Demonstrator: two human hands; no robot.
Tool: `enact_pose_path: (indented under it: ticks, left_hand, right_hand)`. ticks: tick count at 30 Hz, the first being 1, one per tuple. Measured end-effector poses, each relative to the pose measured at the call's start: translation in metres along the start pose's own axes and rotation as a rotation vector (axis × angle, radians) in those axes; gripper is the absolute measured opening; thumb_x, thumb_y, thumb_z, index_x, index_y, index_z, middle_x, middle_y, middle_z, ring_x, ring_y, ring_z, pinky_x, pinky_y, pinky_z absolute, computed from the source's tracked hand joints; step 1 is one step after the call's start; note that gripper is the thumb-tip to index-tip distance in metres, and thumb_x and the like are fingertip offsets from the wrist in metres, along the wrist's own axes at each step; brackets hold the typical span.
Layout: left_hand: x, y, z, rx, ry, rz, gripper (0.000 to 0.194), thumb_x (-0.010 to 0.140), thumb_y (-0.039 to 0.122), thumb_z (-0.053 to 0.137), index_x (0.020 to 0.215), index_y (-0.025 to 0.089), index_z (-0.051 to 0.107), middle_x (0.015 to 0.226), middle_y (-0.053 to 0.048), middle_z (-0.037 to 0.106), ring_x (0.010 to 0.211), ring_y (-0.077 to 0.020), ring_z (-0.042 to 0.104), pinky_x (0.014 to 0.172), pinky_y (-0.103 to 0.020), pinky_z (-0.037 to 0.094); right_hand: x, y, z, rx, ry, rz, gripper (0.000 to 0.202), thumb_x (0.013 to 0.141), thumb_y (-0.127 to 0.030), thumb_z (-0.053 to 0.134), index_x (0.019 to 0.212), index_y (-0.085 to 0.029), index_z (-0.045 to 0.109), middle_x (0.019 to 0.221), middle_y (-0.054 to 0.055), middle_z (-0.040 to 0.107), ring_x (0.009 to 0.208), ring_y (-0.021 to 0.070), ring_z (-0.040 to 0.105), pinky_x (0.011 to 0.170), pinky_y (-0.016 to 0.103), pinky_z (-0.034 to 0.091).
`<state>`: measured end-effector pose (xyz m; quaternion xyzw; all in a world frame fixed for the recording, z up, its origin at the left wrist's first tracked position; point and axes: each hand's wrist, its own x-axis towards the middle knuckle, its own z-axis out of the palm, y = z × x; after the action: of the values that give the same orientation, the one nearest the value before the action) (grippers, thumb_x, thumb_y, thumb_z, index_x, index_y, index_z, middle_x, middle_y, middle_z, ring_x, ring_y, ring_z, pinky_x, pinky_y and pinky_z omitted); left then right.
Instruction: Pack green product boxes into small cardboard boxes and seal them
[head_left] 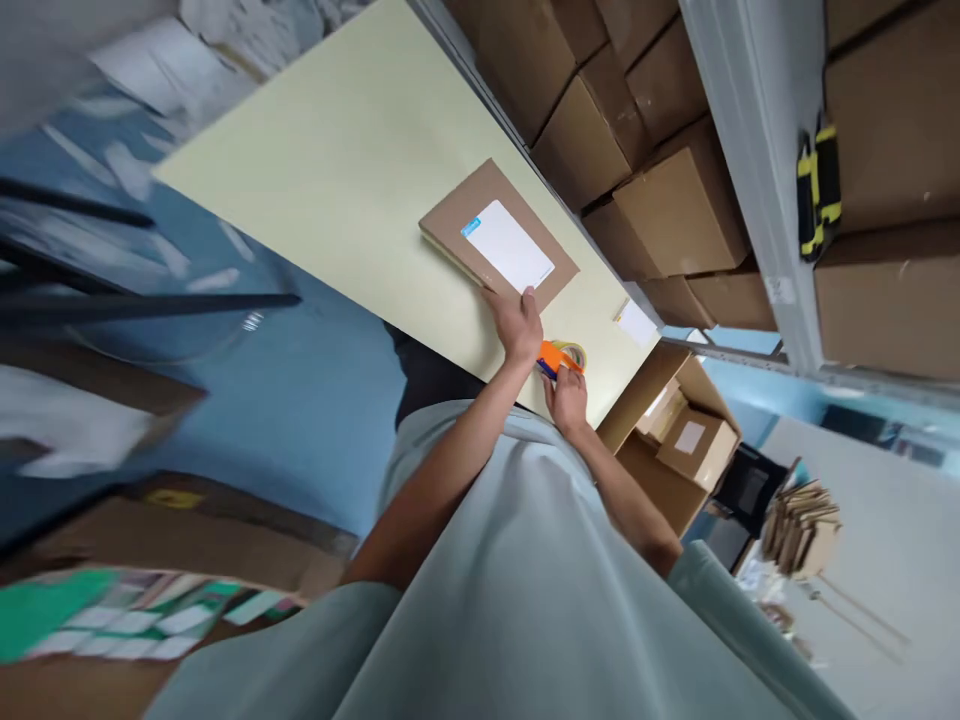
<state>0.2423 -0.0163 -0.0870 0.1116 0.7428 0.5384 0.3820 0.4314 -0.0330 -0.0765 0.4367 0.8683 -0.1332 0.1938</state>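
- At a pale yellow packing table (pixel 337 160), seen from the tilted head camera, a person in a light grey-green shirt works with both bare hands at the table's near edge.
- Left hand (pixel 517 325) lies flat on the near corner of a flat cardboard parcel (pixel 450 215), fingers spread and pressing down, apparently to keep it from sliding; a white shipping label (pixel 512 245) with a blue corner mark faces up on it.
- Right hand (pixel 568 397) is closed around an orange tape dispenser (pixel 555 357), which sits on the table just beside the parcel and between the two hands, its clear tape roll (pixel 574 352) pointing away from the body.
- A small white slip (pixel 637 323) lies near the table's far end, apart from the parcel.
- Beyond the table, stacked brown cartons (pixel 645 140) fill metal shelving; a yellow-and-black tool (pixel 819 190) hangs on the shelf upright.
- Below the table's end, an open carton (pixel 637 470) holds smaller labelled boxes (pixel 694 445), within easy reach.
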Motion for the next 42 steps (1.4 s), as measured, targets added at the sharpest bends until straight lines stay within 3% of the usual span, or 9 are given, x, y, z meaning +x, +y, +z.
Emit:
enact_pose_path:
  ticks: [6,11,15,20,27,31,35,39,42]
  left_hand:
    - [0.047,-0.003,-0.066,0.315,-0.032,0.105,0.1,0.109,0.072,0.064,0.185,0.019,0.024,0.186,-0.02,0.042,0.172,-0.028,0.045,0.138,-0.039,0.041]
    - [0.067,0.024,-0.115,0.616,-0.05,0.167,0.097,0.107,0.066,0.069,0.185,0.027,0.028,0.191,-0.016,0.032,0.18,-0.0353,0.026,0.142,-0.057,0.036]
    - [0.076,0.039,-0.093,0.743,-0.17,-0.02,0.111,0.093,0.078,0.079,0.182,0.028,0.036,0.19,-0.024,0.03,0.18,-0.0481,0.015,0.135,-0.08,0.032]
    - [0.094,0.036,-0.053,0.874,-0.165,-0.187,0.121,0.087,0.087,0.074,0.182,0.023,0.036,0.188,-0.032,0.027,0.178,-0.0542,0.015,0.129,-0.087,0.031]
    - [0.102,0.034,-0.051,0.962,-0.238,-0.25,0.106,0.095,0.08,0.066,0.182,0.026,0.035,0.186,-0.032,0.032,0.173,-0.05,0.034,0.127,-0.083,0.034]
    - [0.093,0.041,-0.047,1.027,-0.023,-0.264,0.123,0.092,0.079,0.07,0.187,0.028,0.011,0.192,-0.03,0.012,0.179,-0.0488,0.018,0.132,-0.083,0.028]
    - [0.082,0.046,-0.041,1.139,0.217,-0.316,0.145,0.082,0.078,0.079,0.187,0.018,-0.001,0.193,-0.03,-0.011,0.181,-0.0482,0.01,0.138,-0.072,0.03]
    - [0.079,0.044,-0.047,1.134,0.138,-0.234,0.145,0.08,0.074,0.083,0.186,0.025,-0.002,0.194,-0.025,-0.012,0.181,-0.048,0.006,0.138,-0.075,0.026]
    - [0.077,0.042,-0.058,1.159,0.054,-0.175,0.149,0.078,0.068,0.087,0.186,0.023,-0.005,0.193,-0.025,-0.016,0.181,-0.0476,0.004,0.14,-0.075,0.021]
  right_hand:
    - [0.024,-0.055,0.004,0.14,-0.077,-0.142,0.035,0.12,-0.033,0.055,0.13,-0.004,0.07,0.123,0.029,0.081,0.123,0.037,0.074,0.122,0.051,0.049]
    - [0.052,-0.112,0.017,0.323,-0.035,-0.186,0.036,0.117,-0.023,0.052,0.139,0.001,0.068,0.121,0.031,0.082,0.116,0.0393,0.075,0.121,0.056,0.046]
    - [0.051,-0.135,0.017,0.397,-0.03,-0.151,0.034,0.113,-0.012,0.048,0.133,0.002,0.071,0.117,0.031,0.082,0.111,0.0389,0.076,0.114,0.055,0.05]
    - [0.039,-0.133,0.022,0.476,-0.014,-0.094,0.039,0.109,-0.001,0.04,0.126,0.0,0.074,0.116,0.029,0.082,0.11,0.0385,0.076,0.114,0.057,0.05]
    - [0.032,-0.129,0.023,0.547,0.023,-0.14,0.045,0.107,0.002,0.037,0.125,-0.008,0.077,0.11,0.021,0.084,0.105,0.0339,0.076,0.115,0.054,0.052]
    - [0.02,-0.106,0.017,0.461,0.008,-0.134,0.047,0.105,0.003,0.04,0.136,-0.005,0.074,0.113,0.021,0.084,0.104,0.0316,0.077,0.118,0.05,0.05]
    - [-0.029,-0.039,0.015,0.331,-0.052,-0.102,0.041,0.106,0.002,0.041,0.132,0.0,0.072,0.108,0.021,0.084,0.101,0.0314,0.076,0.114,0.047,0.048]
    - [-0.055,0.03,0.007,0.183,-0.056,-0.055,0.035,0.114,-0.011,0.04,0.119,-0.002,0.073,0.102,0.022,0.082,0.094,0.0322,0.074,0.108,0.047,0.047]
    - [-0.028,0.051,-0.003,0.124,-0.026,-0.046,0.038,0.118,-0.02,0.04,0.127,0.0,0.071,0.107,0.023,0.083,0.099,0.0334,0.074,0.11,0.048,0.047]
